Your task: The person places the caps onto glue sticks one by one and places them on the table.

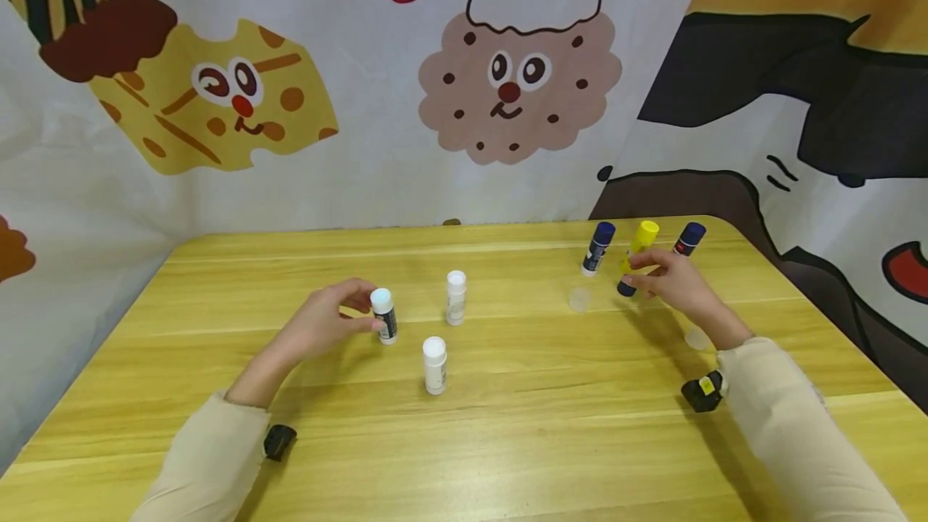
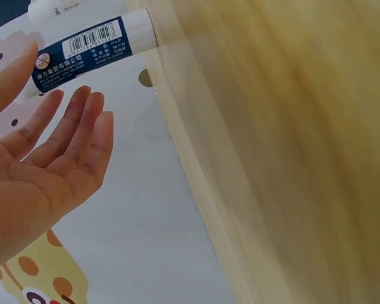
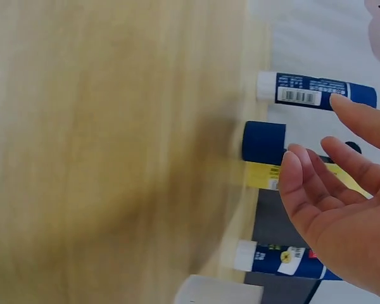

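Observation:
My left hand (image 1: 329,316) is beside a glue stick (image 1: 384,316) with a white cap and navy label, standing upright on the table. In the left wrist view the thumb overlaps this stick's label, and the other fingers spread loosely below it. My right hand (image 1: 670,284) is at a yellow glue stick (image 1: 644,236), partly covering it. A short dark blue cap (image 3: 264,142) stands close in front of the yellow stick, by the fingertips. The right fingers are loosely bent, with a gap between thumb and fingers. Navy glue sticks (image 1: 598,250) (image 1: 689,238) stand on either side.
Two white glue sticks (image 1: 455,296) (image 1: 435,365) stand right of my left hand. Small translucent round pieces (image 1: 579,300) (image 1: 697,337) lie near the right-hand group. A printed curtain (image 1: 362,184) hangs behind the wooden table (image 1: 507,441).

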The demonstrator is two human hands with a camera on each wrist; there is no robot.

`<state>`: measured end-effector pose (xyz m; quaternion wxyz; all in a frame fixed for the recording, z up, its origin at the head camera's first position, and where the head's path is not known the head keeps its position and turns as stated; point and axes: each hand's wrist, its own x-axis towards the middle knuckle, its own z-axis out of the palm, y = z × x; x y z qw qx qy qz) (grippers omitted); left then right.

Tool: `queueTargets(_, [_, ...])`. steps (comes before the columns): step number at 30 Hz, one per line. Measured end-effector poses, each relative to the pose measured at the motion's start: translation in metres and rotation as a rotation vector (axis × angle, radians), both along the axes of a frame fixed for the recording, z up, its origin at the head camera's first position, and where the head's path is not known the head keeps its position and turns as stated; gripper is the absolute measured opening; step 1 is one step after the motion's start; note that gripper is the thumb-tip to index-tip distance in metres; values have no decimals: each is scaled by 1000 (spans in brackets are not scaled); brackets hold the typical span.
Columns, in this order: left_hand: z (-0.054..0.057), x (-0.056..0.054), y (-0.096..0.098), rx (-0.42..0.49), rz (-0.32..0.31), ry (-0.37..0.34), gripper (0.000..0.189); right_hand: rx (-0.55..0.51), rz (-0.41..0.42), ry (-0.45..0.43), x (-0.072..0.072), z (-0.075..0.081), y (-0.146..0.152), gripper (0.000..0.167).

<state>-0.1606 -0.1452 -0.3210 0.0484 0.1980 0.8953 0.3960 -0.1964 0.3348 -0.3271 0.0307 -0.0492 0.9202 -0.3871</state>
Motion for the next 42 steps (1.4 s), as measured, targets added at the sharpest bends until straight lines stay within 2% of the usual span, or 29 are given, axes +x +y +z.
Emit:
queueTargets(12, [-1,-1,2,-7,1,-16,39,-48,-16,-18,0,-12,3,47])
queueTargets(26, [0,-1,2,-19,2,-34,35,-21,-19,-49,-2,-15,1,44])
queueTargets(34, [1,-2,3,-29,-4,-19,31,31,-15,-47,-2,-16,3,39])
queueTargets(42, [0,-2,3,-28,1,-10,28,37,-18,-57,-3,-16,4,39])
